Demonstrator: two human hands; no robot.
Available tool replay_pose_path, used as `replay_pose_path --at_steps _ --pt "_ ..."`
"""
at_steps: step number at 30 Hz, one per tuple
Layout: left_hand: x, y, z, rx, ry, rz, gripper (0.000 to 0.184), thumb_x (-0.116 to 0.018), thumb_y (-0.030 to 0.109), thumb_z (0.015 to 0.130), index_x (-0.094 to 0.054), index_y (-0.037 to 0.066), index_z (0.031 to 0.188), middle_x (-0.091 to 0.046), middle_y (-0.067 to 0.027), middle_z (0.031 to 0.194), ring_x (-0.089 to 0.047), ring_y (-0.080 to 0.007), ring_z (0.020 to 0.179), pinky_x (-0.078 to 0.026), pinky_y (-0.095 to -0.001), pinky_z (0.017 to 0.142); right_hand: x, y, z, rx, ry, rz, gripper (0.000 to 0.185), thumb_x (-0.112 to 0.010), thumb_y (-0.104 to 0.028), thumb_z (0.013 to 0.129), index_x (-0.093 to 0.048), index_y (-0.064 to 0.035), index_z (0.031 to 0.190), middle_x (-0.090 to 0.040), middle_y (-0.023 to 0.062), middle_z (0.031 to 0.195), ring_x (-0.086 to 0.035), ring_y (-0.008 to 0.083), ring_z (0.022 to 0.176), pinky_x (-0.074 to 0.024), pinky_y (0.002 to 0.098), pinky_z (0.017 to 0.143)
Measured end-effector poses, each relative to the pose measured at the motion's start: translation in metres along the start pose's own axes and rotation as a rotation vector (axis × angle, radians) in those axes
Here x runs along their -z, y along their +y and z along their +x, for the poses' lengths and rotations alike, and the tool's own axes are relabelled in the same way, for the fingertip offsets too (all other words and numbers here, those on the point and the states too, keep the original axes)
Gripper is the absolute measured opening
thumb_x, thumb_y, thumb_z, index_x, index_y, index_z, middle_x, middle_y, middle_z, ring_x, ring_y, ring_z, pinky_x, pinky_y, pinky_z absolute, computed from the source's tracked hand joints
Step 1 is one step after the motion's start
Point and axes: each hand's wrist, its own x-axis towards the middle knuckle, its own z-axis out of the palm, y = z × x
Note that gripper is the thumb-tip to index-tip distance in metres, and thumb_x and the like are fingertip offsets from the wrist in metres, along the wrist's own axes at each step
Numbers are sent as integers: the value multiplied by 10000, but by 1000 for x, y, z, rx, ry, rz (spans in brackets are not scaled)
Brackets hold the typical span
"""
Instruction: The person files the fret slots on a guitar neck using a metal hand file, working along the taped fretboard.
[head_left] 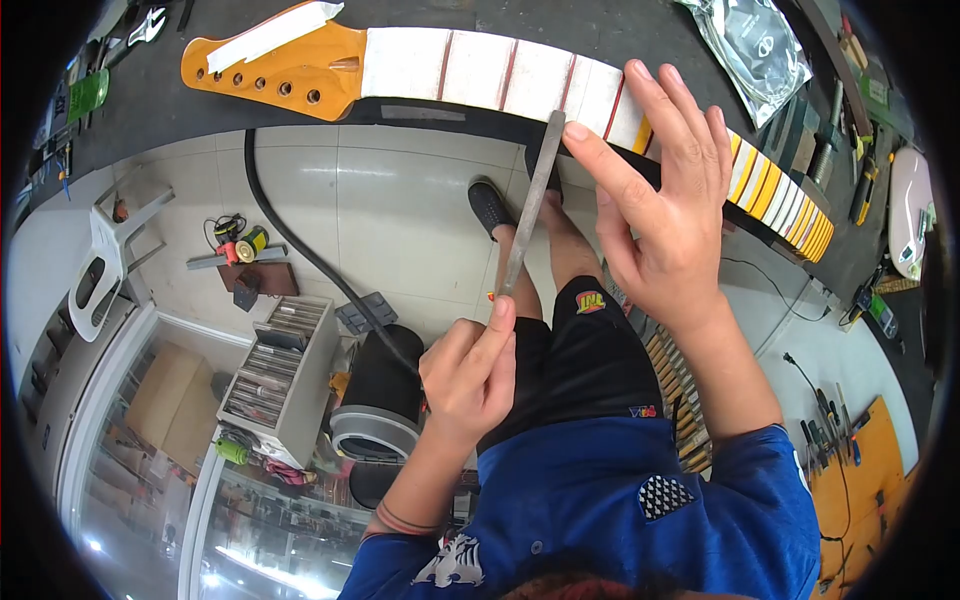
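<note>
A guitar neck [415, 70] lies across the top of the view, its fretboard covered in white tape between the frets, with yellow strips toward the right end. Its orange headstock [290, 65] points left. My left hand [470, 375] is closed around the lower end of a narrow metal file [535, 190], index finger and thumb along it. The file's far tip meets the near edge of the fretboard beside a reddish fret line. My right hand [670, 190] is spread, fingertips over the fretboard, index fingertip right beside the file's tip; whether it presses on it I cannot tell.
The neck is on a dark workbench [150, 110]. A silver bag [750, 50] and several tools are at its right. Below are a black hose [300, 255], a white plastic chair [100, 270], a drawer unit [275, 385] and a black bin [375, 400].
</note>
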Motion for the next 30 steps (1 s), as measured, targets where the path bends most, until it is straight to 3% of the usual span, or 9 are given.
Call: replay_pose_path --at_steps 4,8,11,13,16,21,24,26,30 --pt "-18 11 73 -11 27 -80 601 -773 -127 936 -740 40 1513 -522 -79 751 -505 -206 581 -470 -338 559 0 -1 0 -8 7 -11 651 -742 21 874 -796 -274 1452 -557 223 1699 -491 456 1601 -278 660 1314" --pt "-26 6 93 -31 28 -71 589 -766 -118 946 -745 55 1509 -529 -85 790 -518 -214 605 -466 -349 571 0 -3 1 -8 2 -21 644 -739 22 875 -800 -271 1446 -555 225 1700 -492 454 1601 -274 653 1318" --pt "-9 -5 22 -12 14 -16 619 -789 -131 913 -747 45 1505 -510 -71 730 -495 -203 558 -449 -357 537 0 -3 -1 -6 -1 -14 638 -735 25 874 -805 -264 1439 -558 226 1699 -494 454 1600 -272 648 1320" --pt "4 -3 -4 -23 -21 -35 586 -713 -195 925 -722 -52 1494 -566 -88 738 -502 -180 613 -428 -321 563 0 -1 0 -6 4 -8 636 -732 27 873 -808 -260 1435 -560 226 1697 -494 455 1600 -272 648 1320" --pt "-4 3 23 -3 8 -4 609 -788 -133 919 -750 45 1500 -528 -70 720 -504 -195 556 -459 -338 540 1 0 0 -7 6 -6 637 -729 29 871 -809 -259 1434 -562 225 1696 -495 455 1599 -272 653 1319" --pt "-28 5 96 -37 43 -112 606 -785 -123 928 -749 56 1506 -521 -68 722 -514 -198 574 -455 -346 542 0 -3 1 -14 3 -25 653 -730 31 865 -806 -264 1442 -561 228 1696 -494 458 1599 -273 660 1317" --pt "-11 -8 30 -82 -3 0 595 -723 -181 920 -715 -52 1501 -544 -73 738 -490 -188 603 -413 -321 553 -1 0 0 6 14 -11 654 -728 34 865 -806 -262 1442 -558 229 1698 -488 458 1604 -272 663 1317" --pt "-1 -10 -15 -76 -1 1 603 -749 -170 896 -721 -52 1486 -546 -71 732 -484 -190 588 -408 -322 538 0 0 1 -1 4 -4 655 -730 36 864 -805 -263 1442 -554 229 1702 -483 460 1607 -271 664 1317" --pt "3 -8 -36 -47 12 26 620 -822 -98 881 -765 58 1479 -501 -38 736 -478 -191 565 -410 -339 533 0 -1 0 -5 -2 11 665 -738 38 859 -801 -268 1446 -545 228 1708 -476 465 1611 -272 672 1315"
